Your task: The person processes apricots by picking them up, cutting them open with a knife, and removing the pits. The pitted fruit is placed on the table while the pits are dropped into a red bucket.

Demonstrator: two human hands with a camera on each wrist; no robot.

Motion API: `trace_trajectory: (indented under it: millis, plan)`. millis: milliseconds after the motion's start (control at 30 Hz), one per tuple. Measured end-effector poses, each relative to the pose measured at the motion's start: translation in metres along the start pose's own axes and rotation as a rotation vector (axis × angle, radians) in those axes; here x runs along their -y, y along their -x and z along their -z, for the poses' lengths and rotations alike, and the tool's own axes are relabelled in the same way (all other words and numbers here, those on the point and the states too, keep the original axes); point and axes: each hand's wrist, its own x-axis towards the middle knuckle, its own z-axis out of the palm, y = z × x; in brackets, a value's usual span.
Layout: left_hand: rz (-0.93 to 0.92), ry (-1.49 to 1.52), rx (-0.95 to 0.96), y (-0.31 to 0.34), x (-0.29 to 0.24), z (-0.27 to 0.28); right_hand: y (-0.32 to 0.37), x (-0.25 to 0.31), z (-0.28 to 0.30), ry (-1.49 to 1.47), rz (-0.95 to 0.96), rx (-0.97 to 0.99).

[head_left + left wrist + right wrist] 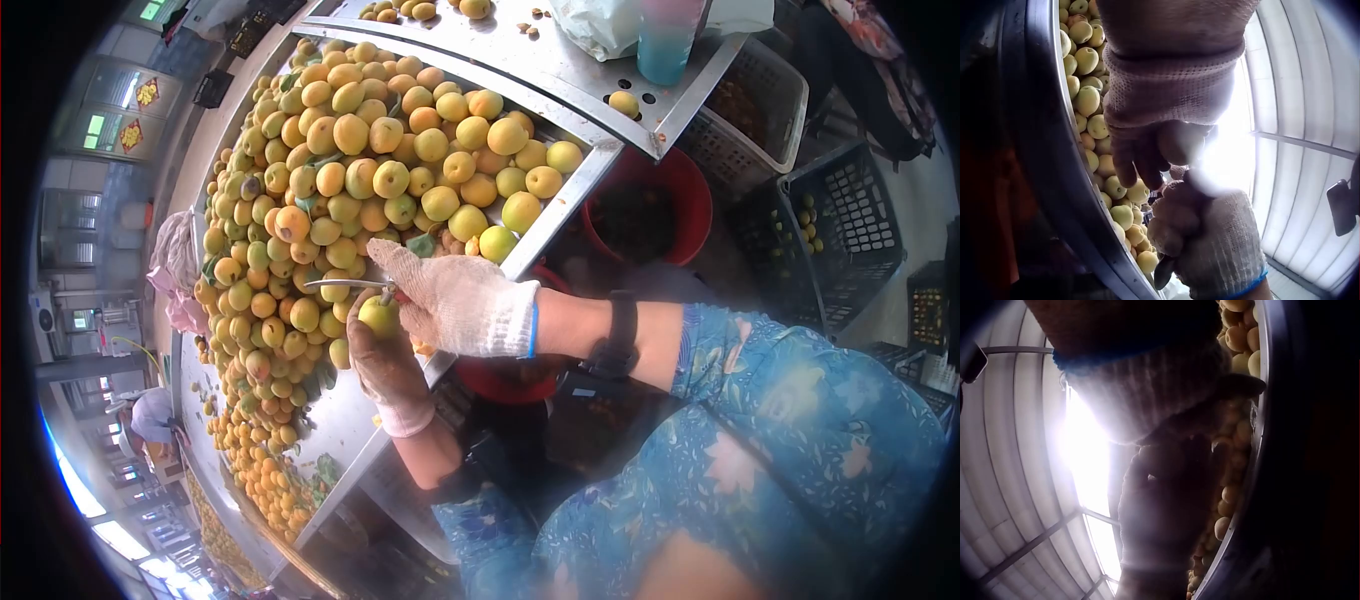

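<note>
Head view is bending inside black edges, bright panels [120, 540] glaring at eight o'clock; wrist views are running dim, white glare [1232, 153] blooming at three o'clock left, nine o'clock right.

Metal tabletop [345, 425] with a raised rim [566, 208], bearing a broad heap of yellow-green fruit [340, 170]. Green leaves [422, 245] lie among the heap and at its edge; orange fruit [268, 485] adjoins one end of it. Beside the heap, across the rim, a second metal surface [570, 78], pierced by round holes [649, 98], carries several loose fruits [474, 8], small brown pieces [522, 29], a white plastic bag [595, 28] and a pink-and-turquoise container [662, 65].
</note>
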Motion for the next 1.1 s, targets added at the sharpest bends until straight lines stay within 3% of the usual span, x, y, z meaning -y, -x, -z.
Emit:
trace_trajectory:
  millis: [100, 300, 567, 767, 1033, 1100]
  plan:
    - [0.01, -0.153, -0.022, 0.005, -0.005, 0.001, 0.001, 0.006, 0.001, -0.002, -0.002, 0.064]
    - [-0.059, 0.057, 0.017, 0.008, -0.001, -0.001, 0.007, 0.007, -0.007, -0.024, 0.031, 0.027]
    - [-0.192, -0.348, -0.147, 0.008, -0.002, -0.01, 0.009, 0.011, -0.01, 0.036, -0.037, 0.046]
    - [-0.192, -0.452, -0.224, 0.015, -0.008, -0.014, 0.015, 0.01, -0.019, 0.08, -0.037, 0.05]
    - [-0.09, -0.267, -0.217, 0.016, -0.002, -0.011, 0.018, 0.001, -0.039, -0.051, -0.134, 0.045]
    - [-0.017, -0.161, -0.157, 0.014, -0.009, -0.006, 0.018, -0.017, -0.059, -0.254, 0.06, -0.123]
